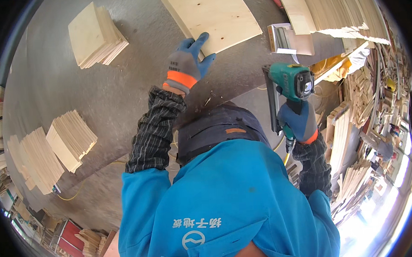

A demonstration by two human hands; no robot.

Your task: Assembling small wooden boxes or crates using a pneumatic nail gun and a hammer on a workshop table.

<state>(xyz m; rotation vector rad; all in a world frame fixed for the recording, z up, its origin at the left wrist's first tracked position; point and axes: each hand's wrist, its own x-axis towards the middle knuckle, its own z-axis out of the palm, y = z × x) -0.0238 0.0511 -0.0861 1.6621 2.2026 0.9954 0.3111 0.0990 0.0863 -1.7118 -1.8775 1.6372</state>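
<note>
My left hand (pixel 188 62), in a blue and grey glove with an orange cuff, holds the near left corner of a pale plywood board (pixel 222 18). Its fingers lie along the board's left edge and its thumb is by the front edge. A narrow strip of wood runs along that left side. My right hand (pixel 298 120), gloved alike, is wrapped round the handle of a green and black nail gun (pixel 292 81). The nail gun is raised off the table's near edge, to the right of the board, with its long magazine on the left side.
On the dark table (pixel 135 76) stand a stack of plywood pieces (pixel 94 37) at far left and more stacks (pixel 71 140) at near left. A small open box (pixel 290 40) with metal strips lies right of the board, beside long stacked panels (pixel 334 8). Timber piles (pixel 339 136) stand at right.
</note>
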